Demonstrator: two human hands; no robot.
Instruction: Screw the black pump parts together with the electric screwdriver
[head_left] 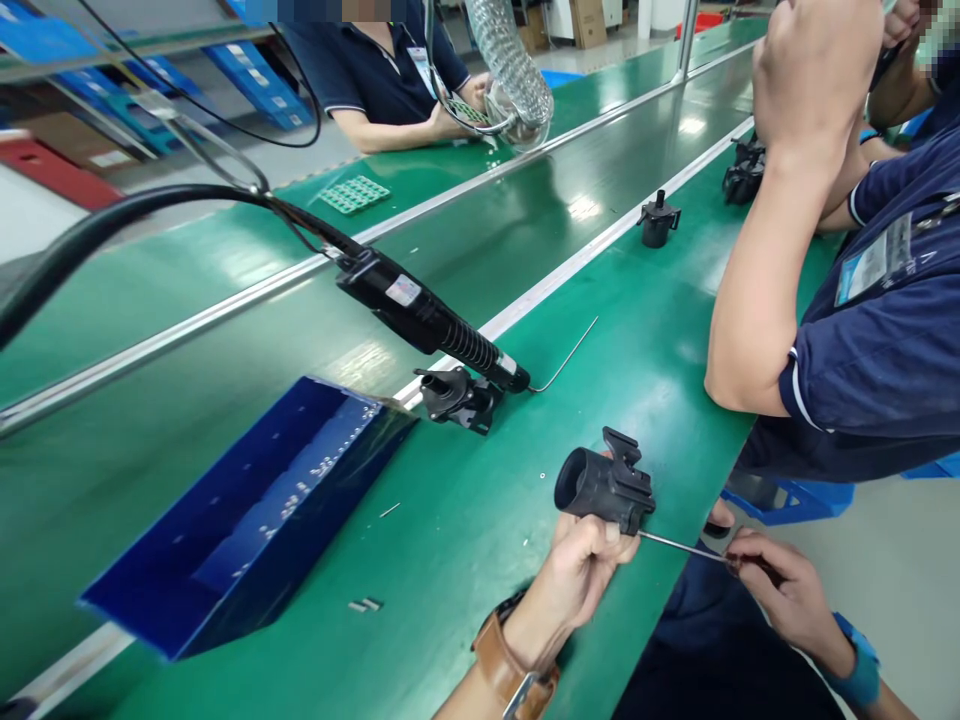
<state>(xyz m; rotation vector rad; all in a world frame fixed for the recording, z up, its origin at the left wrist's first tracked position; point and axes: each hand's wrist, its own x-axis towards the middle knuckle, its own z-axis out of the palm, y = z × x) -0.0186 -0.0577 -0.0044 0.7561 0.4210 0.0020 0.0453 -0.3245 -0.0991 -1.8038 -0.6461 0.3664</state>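
My left hand (581,570), with a brown strap at its wrist, is closed around the lower side of a black plastic housing (600,485). Its round open end faces left, and a clip-like bracket sticks up from it. My right hand (780,585), wearing a blue band, pinches the far end of a thin metal rod (682,546). The rod's other end meets the housing's lower right side; its tip is hidden. Whether the rod has a handle inside my fingers, I cannot make out. Beyond the housing, a bent metal rod (568,358) lies on the green bench (480,530).
A black power screwdriver (427,315) hangs on its cable beside another black part (459,398). At left stands a blue bin (247,530) holding small pieces. Small metal pins (365,605) lie near it. Co-workers sit at right (877,320) and across the bench (375,80).
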